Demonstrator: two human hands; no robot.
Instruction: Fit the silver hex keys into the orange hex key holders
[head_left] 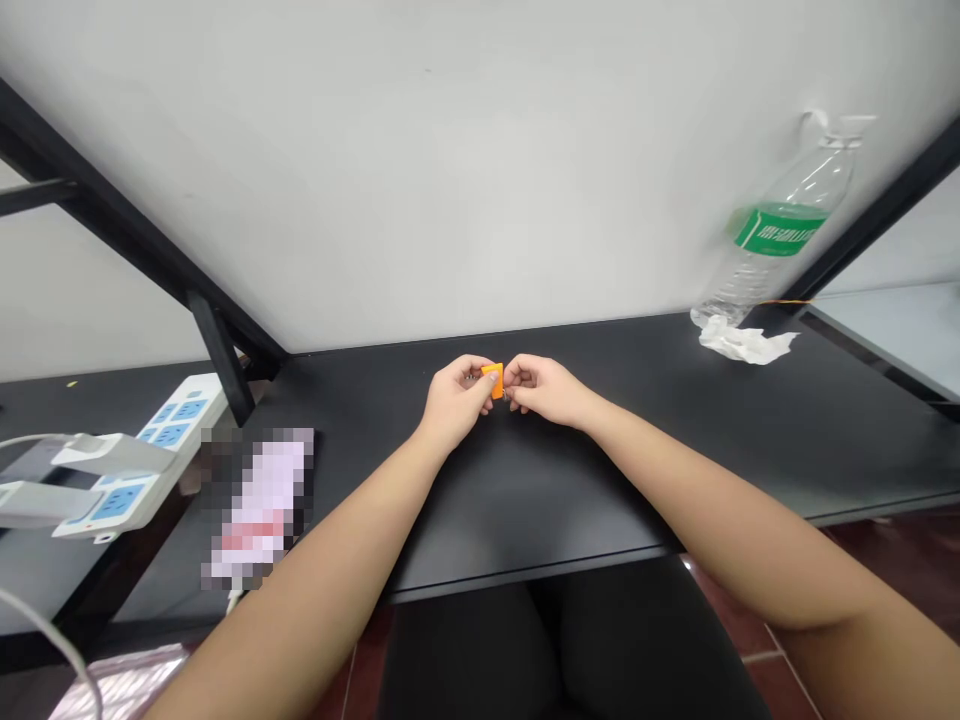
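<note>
Both hands meet just above the black tabletop [525, 500], near the middle of the view. My left hand [457, 395] is closed on a small flat orange piece [493, 378], with the thumb pressed on its face. What exactly the piece is cannot be made out. My right hand [544, 388] is at its right edge, thumb and forefinger pinched together. A tiny metallic bit [505, 395] shows at those fingertips, too small to name. The curled fingers hide part of both things.
A clear plastic bottle [780, 230] with a green label stands at the back right, a crumpled white tissue [746, 342] before it. To the left are a white power strip [161, 440] with plugs and a pixelated phone-like object [262, 500]. Black frame bars [135, 230] flank the table.
</note>
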